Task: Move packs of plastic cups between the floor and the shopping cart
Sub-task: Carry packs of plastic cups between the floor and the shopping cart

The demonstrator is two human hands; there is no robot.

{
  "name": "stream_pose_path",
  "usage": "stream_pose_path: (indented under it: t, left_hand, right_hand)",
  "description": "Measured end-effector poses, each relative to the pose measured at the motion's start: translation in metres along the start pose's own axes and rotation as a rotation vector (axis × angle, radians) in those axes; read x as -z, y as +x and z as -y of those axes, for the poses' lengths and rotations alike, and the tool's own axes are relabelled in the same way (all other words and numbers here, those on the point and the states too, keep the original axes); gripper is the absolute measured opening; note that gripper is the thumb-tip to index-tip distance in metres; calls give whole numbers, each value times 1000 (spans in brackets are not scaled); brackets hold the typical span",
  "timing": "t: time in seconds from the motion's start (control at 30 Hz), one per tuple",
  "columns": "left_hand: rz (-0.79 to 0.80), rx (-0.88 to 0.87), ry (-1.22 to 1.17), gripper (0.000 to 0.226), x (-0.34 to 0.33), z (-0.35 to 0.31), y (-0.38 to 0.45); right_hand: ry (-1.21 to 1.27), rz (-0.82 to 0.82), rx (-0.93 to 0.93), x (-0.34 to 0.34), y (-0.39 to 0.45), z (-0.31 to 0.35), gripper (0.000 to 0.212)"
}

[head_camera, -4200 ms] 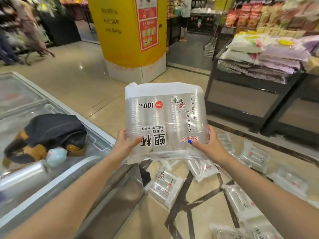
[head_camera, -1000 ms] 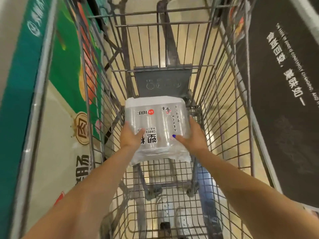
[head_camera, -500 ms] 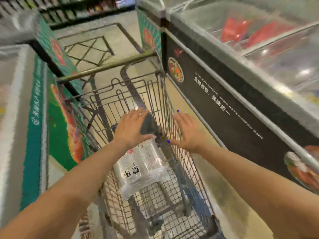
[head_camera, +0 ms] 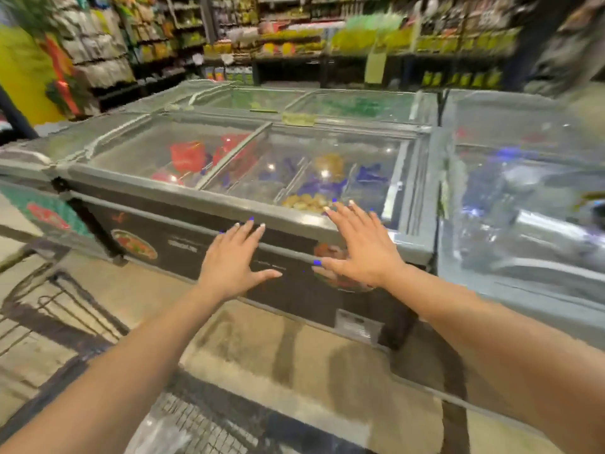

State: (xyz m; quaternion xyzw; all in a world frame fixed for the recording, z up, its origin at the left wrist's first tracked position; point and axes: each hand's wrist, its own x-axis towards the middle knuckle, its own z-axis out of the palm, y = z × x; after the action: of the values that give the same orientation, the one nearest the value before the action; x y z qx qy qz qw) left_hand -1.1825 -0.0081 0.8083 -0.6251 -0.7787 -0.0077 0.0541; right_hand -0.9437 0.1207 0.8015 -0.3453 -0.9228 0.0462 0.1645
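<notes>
Both hands are empty, palms down, fingers spread and holding nothing; the left hand point(head_camera: 233, 261) hangs in the air in front of the dark side panel of a chest freezer point(head_camera: 183, 194), thumb stretched toward the right; the right hand point(head_camera: 358, 244) is a little higher and farther forward, its fingertips point(head_camera: 351, 203) over the freezer's grey front rim, though contact with the rim cannot be told; the two hands are near each other but apart, and both bare forearms run back to the lower corners of the view.

Below the left forearm, at the bottom edge, part of the cart point(head_camera: 209, 424) shows as blurred wire mesh; a crinkled clear pack point(head_camera: 157, 435) lies on that mesh, half cut off by the frame, so its print cannot be read; the floor point(head_camera: 294, 365) between cart and freezer is beige tile with dark inlay lines.

The freezer has sliding glass lids; under them sit red bags point(head_camera: 188, 155) to the left and blue and yellowish packets toward the right; a second freezer point(head_camera: 523, 204) stands just beside it on the right; behind both, stocked shelves point(head_camera: 294, 34) run across the back, heavily blurred.
</notes>
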Motion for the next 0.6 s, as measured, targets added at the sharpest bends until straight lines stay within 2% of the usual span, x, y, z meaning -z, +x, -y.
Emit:
stream_pose_path:
  t: [0.2,0.3,0.43,0.6]
  left_hand:
    - [-72,-313,-78,119,28,-231,74]
    - [-104,-484,-147,112,40,-352,85]
    - [-86,-735,-204,98,40,-499,71]
    - [-35,-1050,-174,99,39,-665,43]
  right_hand:
    - [-140,-81,-304,106,-141,-166,99]
    - [-221,-113,-479,151,-228,-231,99]
    - [-279,-145,-708,198,-349,-292,97]
    - [-257,-261,-1096,237,-494,-342,94]
